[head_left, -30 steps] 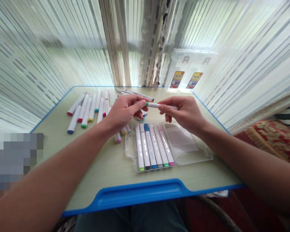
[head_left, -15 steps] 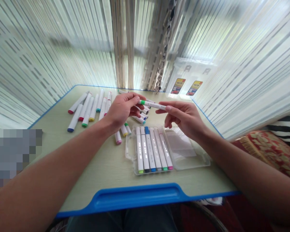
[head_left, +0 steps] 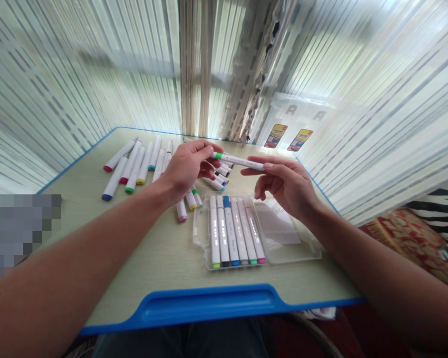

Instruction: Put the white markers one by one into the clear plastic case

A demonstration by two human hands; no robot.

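A white marker with a green band [head_left: 239, 161] is held level above the table between both hands. My left hand [head_left: 191, 163] pinches its green end with thumb and fingers. The other end lies between the thumb and fingers of my right hand [head_left: 287, 181]. Below, an open clear plastic case [head_left: 265, 253] holds a row of several white markers [head_left: 236, 231] with coloured ends. Loose markers [head_left: 134, 164] with red, blue, green and yellow ends lie to the left of my left hand. Others, partly hidden, lie behind and under it.
The table [head_left: 149, 263] has a blue edge with a pencil groove [head_left: 209, 303] at the front. Two yellow-labelled clear cases [head_left: 287, 119] stand at the back right against a striped curtain [head_left: 134, 64]. A patterned cushion [head_left: 406, 238] is off to the right.
The marker's free length has shifted slightly, with my right hand a little further right along its end. Both hands keep hold of it. The view has moved slightly.
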